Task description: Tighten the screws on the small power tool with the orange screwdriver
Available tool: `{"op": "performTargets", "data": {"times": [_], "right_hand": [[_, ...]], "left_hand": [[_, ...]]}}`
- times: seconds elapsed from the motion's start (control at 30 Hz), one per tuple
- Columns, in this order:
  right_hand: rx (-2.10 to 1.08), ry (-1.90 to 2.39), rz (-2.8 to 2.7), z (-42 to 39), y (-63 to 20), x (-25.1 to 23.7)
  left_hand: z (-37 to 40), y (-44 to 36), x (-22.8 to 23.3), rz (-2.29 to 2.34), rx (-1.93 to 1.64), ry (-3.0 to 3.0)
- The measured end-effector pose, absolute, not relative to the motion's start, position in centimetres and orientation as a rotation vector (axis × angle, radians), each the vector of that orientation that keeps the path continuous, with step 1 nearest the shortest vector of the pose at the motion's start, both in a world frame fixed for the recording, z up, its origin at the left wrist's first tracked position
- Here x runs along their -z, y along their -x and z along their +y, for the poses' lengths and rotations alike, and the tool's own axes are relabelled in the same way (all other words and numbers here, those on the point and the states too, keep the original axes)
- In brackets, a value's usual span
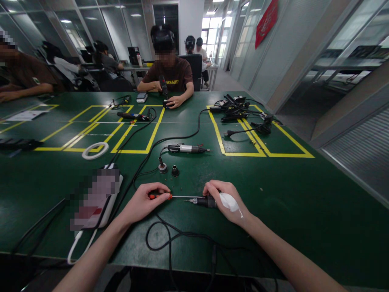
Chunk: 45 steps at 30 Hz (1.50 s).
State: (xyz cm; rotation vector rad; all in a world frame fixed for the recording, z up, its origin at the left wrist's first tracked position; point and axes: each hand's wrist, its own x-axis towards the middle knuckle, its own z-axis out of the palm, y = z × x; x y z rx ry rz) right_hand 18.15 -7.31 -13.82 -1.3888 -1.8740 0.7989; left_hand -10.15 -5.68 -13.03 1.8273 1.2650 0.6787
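My left hand (153, 199) is closed around the red and black handle of a screwdriver (185, 196), low over the green table. Its thin metal shaft points right and ends by the fingers of my right hand (226, 198). That hand, with a white patch on its back, is wrapped round a black electric screwdriver (206, 201) whose metal tip points left; the rest of its body is hidden under my palm. Beyond my hands stand a metal-and-black tool part (162, 166) and a small black collar (175, 171). Several tiny bits lie near them.
Farther off lies a silver and black electric screwdriver (188, 149) with its cord. A phone (99, 198) on a white cable and a white tape ring (95, 150) are at left. Black cables (182, 233) loop before me. A co-worker (170, 75) holds a power tool across the table.
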Motion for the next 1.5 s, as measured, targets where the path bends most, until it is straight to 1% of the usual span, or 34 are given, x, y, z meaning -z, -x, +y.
{"op": "performTargets", "data": {"times": [0.2, 0.43, 0.77, 1.23, 1.5], "right_hand": [[-0.800, 1.387, -1.860, -7.32, -18.15, 14.02], [-0.798, 1.387, -1.869, -7.38, -18.19, 13.95], [-0.785, 1.393, -1.876, -7.37, -18.24, 13.90], [-0.791, 1.378, -1.878, -7.34, -18.21, 13.67], [-0.794, 1.385, -1.868, -7.38, -18.18, 13.73]], "left_hand": [[-5.94, 10.23, 13.04, 1.272, -0.730, -1.822], [-5.98, 10.24, 13.05, 1.268, -0.709, -1.702], [-5.72, 10.42, 13.05, 1.226, -0.749, -1.915], [-5.96, 10.05, 12.85, 1.268, -0.658, -1.889], [-6.05, 10.12, 12.91, 1.268, -0.697, -1.853]]}}
